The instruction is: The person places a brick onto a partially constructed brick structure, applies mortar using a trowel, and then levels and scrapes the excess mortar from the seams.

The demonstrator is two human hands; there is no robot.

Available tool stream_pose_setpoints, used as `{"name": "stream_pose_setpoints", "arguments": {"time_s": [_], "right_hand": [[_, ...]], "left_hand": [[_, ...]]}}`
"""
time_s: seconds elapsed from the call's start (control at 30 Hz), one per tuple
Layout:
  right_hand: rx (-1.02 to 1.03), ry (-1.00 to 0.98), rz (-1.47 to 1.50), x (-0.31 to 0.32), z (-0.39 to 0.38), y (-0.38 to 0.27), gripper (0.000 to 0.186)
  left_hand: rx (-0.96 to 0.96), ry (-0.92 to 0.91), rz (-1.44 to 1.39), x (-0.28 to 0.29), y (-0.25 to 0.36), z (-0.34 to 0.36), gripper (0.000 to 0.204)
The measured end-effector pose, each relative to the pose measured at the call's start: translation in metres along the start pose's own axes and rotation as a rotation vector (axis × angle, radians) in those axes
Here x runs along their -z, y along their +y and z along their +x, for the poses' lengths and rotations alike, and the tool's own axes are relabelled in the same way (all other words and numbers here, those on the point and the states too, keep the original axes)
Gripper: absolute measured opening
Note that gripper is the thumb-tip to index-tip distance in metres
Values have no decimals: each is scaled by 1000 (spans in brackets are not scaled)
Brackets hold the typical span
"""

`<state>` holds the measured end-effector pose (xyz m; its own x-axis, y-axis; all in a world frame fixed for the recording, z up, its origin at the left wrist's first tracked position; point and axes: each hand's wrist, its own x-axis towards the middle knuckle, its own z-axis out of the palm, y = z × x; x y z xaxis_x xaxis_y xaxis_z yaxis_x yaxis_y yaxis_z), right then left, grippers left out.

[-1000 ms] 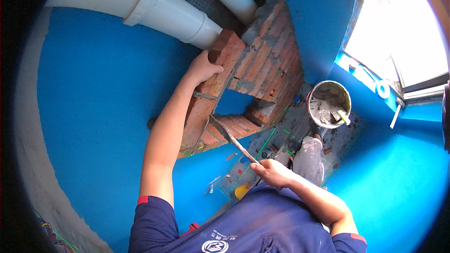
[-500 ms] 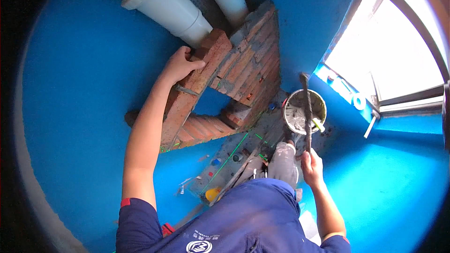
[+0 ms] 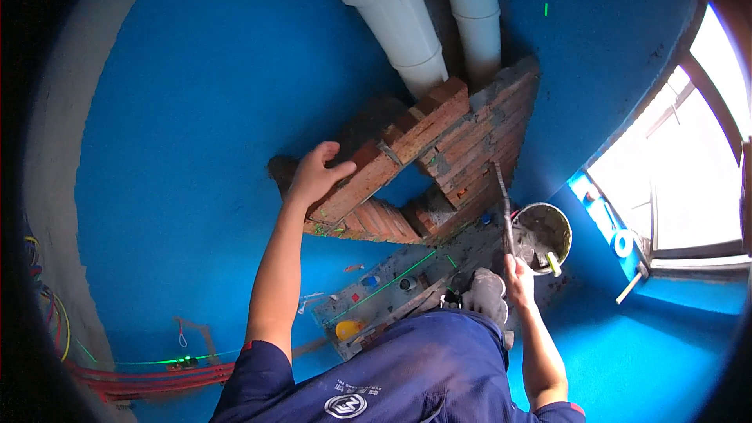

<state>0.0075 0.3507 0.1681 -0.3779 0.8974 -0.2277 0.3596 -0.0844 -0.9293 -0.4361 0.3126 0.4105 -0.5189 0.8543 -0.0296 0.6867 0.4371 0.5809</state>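
Observation:
My left hand [image 3: 318, 176] is at the near left end of the top course, thumb and fingers spread over the upper edge of a red brick [image 3: 356, 182]; whether it touches is unclear. This course belongs to a brick wall [image 3: 486, 137] around white pipes [image 3: 399, 23], and a gap shows blue wall behind. In my right hand [image 3: 518, 278] is a long, narrow, mortar-caked tool [image 3: 504, 204] seen edge-on, its far end near the brick face. Just right of it stands a bucket of grey mortar [image 3: 540, 239], with a pale yellow-green handle [image 3: 554, 264] sticking out.
A window [image 3: 681, 164] is on the right; a white ring-shaped roll [image 3: 623, 243] and a wooden handle [image 3: 629, 288] lie by its sill. A yellow object [image 3: 349, 330] and scraps lie on the floor, crossed by green light lines. Red pipes [image 3: 157, 380] run along the lower left.
My view has shifted left. Along the top course, my left hand has moved from the farther brick to the nearer one. The tool's tip has swung from over the bucket toward the brickwork.

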Motion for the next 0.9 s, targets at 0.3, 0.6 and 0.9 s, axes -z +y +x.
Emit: {"name": "stream_pose_setpoints", "arguments": {"time_s": [0.3,0.6,0.9], "right_hand": [[172,-354,-406,1,14,-80,48],[584,-420,-835,37,108,-129,39],[686,-474,-886,37,168,-157,40]], "left_hand": [[21,-26,284,-20,10,-17,52],[79,55,264,-26,8,-23,48],[91,101,325,-30,13,-21,49]]}}
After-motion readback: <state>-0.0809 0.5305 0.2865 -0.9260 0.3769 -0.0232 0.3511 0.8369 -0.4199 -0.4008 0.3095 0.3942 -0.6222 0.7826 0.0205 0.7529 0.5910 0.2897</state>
